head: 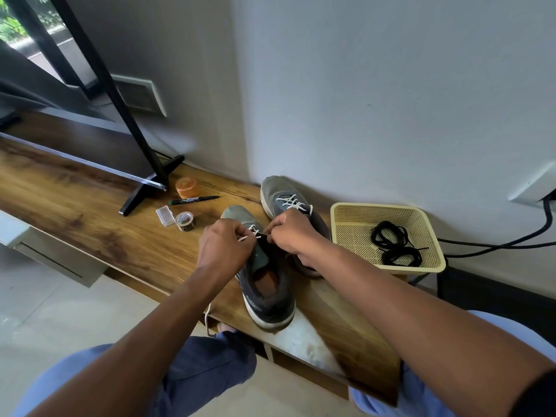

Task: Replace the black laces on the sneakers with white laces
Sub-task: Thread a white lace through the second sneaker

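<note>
A yellow basket (388,236) sits at the right of the frame on the worktop (90,218). Two coiled black laces (392,242) lie inside it. In the middle, the left hand (225,248) and right hand (291,236) pinch a white lace (254,231) on the near sneaker (264,284). The far sneaker (288,203) already has white laces.

I see a TV (75,139) far left, with an orange lid (187,188), pen (194,200) and tape roll (185,221) near its stand.
</note>
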The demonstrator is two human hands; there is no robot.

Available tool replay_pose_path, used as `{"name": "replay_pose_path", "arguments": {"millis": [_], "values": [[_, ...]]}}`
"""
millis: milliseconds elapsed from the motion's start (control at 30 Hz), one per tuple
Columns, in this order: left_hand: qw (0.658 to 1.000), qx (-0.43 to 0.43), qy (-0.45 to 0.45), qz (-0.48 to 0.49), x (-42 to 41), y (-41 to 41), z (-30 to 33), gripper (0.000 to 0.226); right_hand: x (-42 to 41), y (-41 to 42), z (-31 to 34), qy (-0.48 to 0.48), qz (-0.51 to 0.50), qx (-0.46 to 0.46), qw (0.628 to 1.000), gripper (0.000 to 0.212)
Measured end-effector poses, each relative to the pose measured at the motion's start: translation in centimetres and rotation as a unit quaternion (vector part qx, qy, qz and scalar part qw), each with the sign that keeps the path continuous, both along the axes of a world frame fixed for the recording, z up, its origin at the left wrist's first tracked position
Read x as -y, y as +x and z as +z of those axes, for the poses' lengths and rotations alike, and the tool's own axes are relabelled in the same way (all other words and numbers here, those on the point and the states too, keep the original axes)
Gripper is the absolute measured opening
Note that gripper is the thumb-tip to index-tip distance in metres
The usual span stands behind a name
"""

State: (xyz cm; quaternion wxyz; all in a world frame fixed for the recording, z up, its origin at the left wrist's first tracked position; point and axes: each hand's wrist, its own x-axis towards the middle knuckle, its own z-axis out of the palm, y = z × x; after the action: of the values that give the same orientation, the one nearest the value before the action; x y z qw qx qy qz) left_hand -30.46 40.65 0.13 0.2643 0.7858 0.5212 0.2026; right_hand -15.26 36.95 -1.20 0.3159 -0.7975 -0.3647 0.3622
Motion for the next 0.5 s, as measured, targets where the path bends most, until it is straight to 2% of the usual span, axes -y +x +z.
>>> {"name": "replay_pose_path", "arguments": {"millis": [500], "values": [[0.999, 0.016, -0.032, 0.032, 0.0, 0.9, -1.3, 0.010, 0.4, -0.1, 0.3, 0.014, 0.017, -0.001, 1.000, 0.023]]}}
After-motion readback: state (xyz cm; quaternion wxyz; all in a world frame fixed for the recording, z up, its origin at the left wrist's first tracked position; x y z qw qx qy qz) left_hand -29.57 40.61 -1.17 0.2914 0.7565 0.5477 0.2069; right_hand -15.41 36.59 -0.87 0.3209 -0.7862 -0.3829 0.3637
